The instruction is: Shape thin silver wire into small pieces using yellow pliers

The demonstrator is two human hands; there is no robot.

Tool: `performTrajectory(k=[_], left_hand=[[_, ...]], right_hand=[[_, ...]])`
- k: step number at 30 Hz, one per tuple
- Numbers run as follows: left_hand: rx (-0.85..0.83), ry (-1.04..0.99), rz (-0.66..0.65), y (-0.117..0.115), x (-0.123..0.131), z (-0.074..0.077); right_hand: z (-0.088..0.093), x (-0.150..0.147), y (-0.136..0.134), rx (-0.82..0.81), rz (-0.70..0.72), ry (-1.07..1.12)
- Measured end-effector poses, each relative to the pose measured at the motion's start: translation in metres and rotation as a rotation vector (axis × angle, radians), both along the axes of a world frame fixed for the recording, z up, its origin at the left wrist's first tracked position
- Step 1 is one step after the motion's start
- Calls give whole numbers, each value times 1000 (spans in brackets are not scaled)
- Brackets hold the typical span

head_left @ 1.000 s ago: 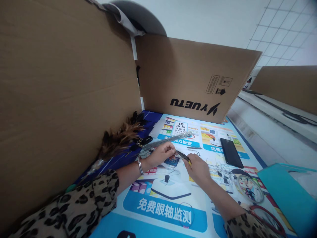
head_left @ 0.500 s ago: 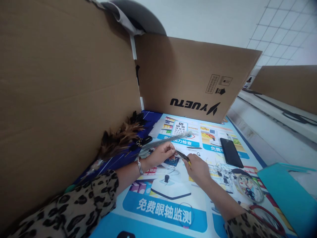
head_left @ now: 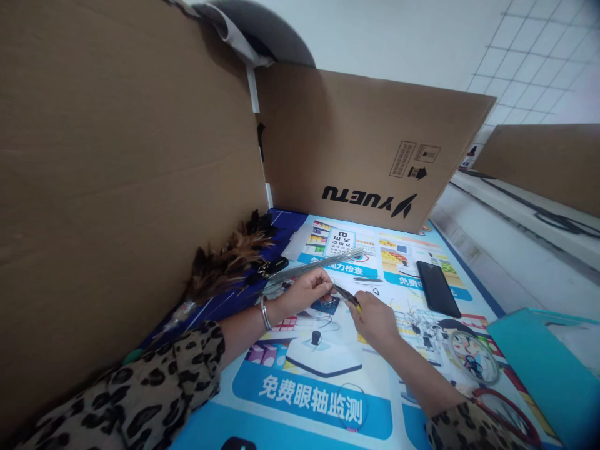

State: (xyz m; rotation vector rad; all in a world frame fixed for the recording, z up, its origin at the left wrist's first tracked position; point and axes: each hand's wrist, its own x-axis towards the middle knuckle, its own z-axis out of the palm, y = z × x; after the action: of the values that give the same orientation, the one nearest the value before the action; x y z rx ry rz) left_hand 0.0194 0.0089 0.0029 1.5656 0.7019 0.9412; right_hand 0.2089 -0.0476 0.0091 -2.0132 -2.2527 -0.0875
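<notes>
Head view: right hand (head_left: pixel 376 319) grips pliers (head_left: pixel 345 295) by the handle, fingers wrapped; left hand (head_left: pixel 310 291) pinches thin wire (head_left: pixel 333 283) at the pliers' tip, probably to steady it; wire bundle (head_left: pixel 323 265) lies beyond the pliers, likely for easy reach; phone (head_left: pixel 438 289) right of them, seemingly out of the way

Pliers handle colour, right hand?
Yellow on the bit of handle showing beside the right hand; the rest is hidden. Head view, the only one.
</notes>
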Motion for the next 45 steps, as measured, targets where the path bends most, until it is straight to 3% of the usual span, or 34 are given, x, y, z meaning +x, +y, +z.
performTrajectory(k=[40,45], left_hand=[[34,8,-4,1,-1,0],[19,-27,-31,4,1,-5]], right_hand=[[-1,2,2,-25,9,5],[-3,1,1,6,-7,21]])
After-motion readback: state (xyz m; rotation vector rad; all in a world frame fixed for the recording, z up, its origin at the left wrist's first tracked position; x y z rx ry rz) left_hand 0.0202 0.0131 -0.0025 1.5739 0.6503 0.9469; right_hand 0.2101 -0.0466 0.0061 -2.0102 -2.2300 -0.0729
